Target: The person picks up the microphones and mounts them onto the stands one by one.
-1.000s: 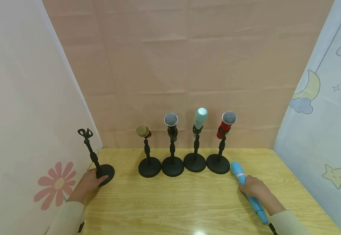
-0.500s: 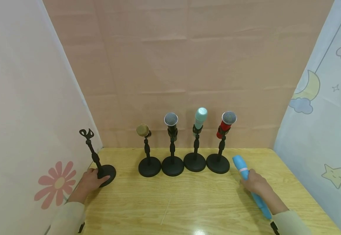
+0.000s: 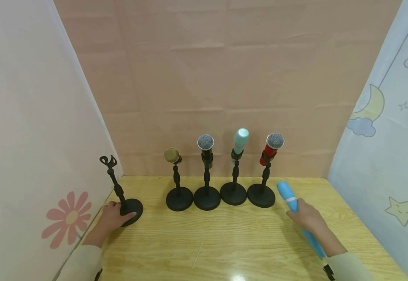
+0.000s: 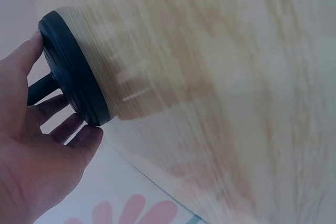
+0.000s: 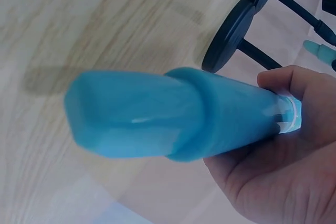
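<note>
At the left edge of the table, my left hand (image 3: 113, 217) grips the round base (image 3: 136, 207) of a black desk microphone stand by its rim. This stand's clip (image 3: 108, 160) holds no microphone. In the left wrist view, thumb and fingers span the base (image 4: 79, 72), which is close over the tabletop. On the right, my right hand (image 3: 308, 216) is wrapped round a light blue microphone (image 3: 285, 190) at its middle, its head tilted up and away from me. The handle end (image 5: 131, 114) points toward the camera in the right wrist view; the palm side covers part of the body.
Several black stands stand in a row at the back, bearing a gold microphone (image 3: 171, 155), a black one with silver head (image 3: 205, 143), a mint green one (image 3: 241, 138) and a red one (image 3: 269, 150). Patterned side panels and a tan backdrop (image 3: 204, 78) border the wooden table (image 3: 225, 242).
The left hand has moved slightly right with the stand. The right hand has raised the blue microphone's head and shifted it a little forward.
</note>
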`<state>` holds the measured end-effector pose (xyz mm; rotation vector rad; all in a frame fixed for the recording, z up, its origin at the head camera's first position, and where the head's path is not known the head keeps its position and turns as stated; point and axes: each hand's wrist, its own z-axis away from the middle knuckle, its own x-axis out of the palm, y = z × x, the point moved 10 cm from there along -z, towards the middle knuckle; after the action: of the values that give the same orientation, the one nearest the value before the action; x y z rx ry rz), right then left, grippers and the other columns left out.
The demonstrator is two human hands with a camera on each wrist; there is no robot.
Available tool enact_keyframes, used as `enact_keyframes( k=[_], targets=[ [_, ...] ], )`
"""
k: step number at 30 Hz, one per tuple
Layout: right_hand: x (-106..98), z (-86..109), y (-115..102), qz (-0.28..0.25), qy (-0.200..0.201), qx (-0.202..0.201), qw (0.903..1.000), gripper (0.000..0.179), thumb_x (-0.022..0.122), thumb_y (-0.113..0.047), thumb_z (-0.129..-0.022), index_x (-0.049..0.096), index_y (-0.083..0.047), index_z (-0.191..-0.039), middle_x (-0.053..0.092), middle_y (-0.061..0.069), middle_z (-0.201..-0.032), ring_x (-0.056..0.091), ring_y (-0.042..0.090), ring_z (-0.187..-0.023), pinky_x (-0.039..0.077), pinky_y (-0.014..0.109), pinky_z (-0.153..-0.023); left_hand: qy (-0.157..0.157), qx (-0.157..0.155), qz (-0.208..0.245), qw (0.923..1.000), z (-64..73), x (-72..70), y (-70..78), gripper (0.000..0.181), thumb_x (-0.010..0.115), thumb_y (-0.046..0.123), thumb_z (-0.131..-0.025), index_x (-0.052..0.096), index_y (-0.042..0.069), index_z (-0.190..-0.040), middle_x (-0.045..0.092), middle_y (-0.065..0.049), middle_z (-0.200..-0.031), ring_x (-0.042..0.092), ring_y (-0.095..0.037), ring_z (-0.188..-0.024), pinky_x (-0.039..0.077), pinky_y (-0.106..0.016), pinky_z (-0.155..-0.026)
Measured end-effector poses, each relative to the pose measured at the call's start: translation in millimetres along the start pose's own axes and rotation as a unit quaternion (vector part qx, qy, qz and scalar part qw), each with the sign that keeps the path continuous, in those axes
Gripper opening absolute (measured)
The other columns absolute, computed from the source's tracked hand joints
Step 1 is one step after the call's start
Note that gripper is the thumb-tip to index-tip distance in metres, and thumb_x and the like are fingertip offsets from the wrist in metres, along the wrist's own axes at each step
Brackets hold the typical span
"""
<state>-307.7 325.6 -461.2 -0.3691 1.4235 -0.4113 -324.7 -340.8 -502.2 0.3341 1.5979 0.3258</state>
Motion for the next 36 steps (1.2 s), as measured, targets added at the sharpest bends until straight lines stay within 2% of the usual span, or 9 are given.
enact_keyframes(
  k=[7,16,24,36],
  targets=[
    [-6.9,1.7,-4.9,-0.001,0.009,-0.001,1.0,0.062,0.055,-0.027,-0.098,0.035,0.021,-0.13,0.06,0.029,-0.099,0.06,0.031,-0.076,0.05,0.044,-0.06,-0.018,0.005,0.015,0.9997,1.9,5.4,6.4,0.091,0.069,0.051,-0.093,0.042,-0.025,-0.135,0.041,-0.046,-0.138,0.037,-0.065,-0.126,0.038,-0.072,-0.101],
    [-12.6,3.6,-9.7,-0.012,0.019,-0.008,0.9997,0.059,0.055,-0.026,-0.099,0.036,0.019,-0.131,0.061,0.027,-0.098,0.06,0.03,-0.075,0.049,0.043,-0.06,-0.02,0.017,0.014,0.9996,5.9,8.3,17.1,0.089,0.07,0.051,-0.092,0.045,-0.024,-0.134,0.046,-0.044,-0.136,0.04,-0.063,-0.126,0.038,-0.07,-0.102],
    [-16.6,3.8,-14.6,-0.019,0.034,-0.019,0.9991,0.058,0.054,-0.026,-0.099,0.037,0.021,-0.129,0.062,0.027,-0.096,0.061,0.03,-0.074,0.049,0.043,-0.059,-0.019,0.026,-0.003,0.9995,11.4,12.0,24.4,0.093,0.07,0.056,-0.091,0.046,-0.022,-0.136,0.045,-0.042,-0.137,0.039,-0.061,-0.126,0.039,-0.07,-0.101],
    [-21.6,10.7,-26.7,-0.042,0.064,-0.029,0.9966,0.052,0.053,-0.024,-0.099,0.038,0.019,-0.125,0.059,0.019,-0.086,0.056,0.026,-0.067,0.046,0.037,-0.056,-0.023,0.047,-0.011,0.9985,21.9,21.5,39.4,0.096,0.07,0.061,-0.088,0.051,-0.02,-0.135,0.047,-0.037,-0.137,0.041,-0.058,-0.126,0.042,-0.069,-0.098]
  ],
)
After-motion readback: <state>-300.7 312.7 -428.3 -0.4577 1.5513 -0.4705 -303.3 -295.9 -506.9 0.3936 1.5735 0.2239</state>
